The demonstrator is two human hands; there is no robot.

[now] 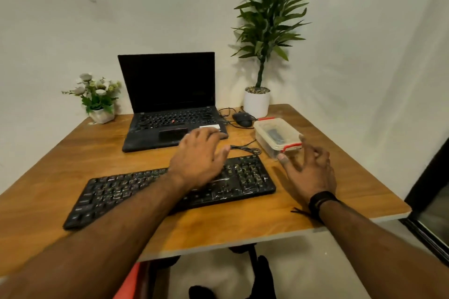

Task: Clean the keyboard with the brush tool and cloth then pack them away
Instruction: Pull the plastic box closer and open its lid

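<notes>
A black keyboard (245, 177) lies slanted across the wooden table (73, 158). To its right rear stands a clear plastic box (274, 135) with red latches, its lid on, dark items dimly visible inside. My left hand (199, 158) hovers over the keyboard's far edge with fingers spread, holding nothing. My right hand (308, 170) is just in front of the box, fingers apart and empty, its thumb tip close to the box's near corner. No brush or cloth shows outside the box.
An open black laptop (167, 104) stands behind the keyboard. A black mouse (243, 119) with a looped cable lies beside it. A white potted plant (257, 102) is at the back right, a small flower pot (99, 104) at the back left. The table's right edge is near.
</notes>
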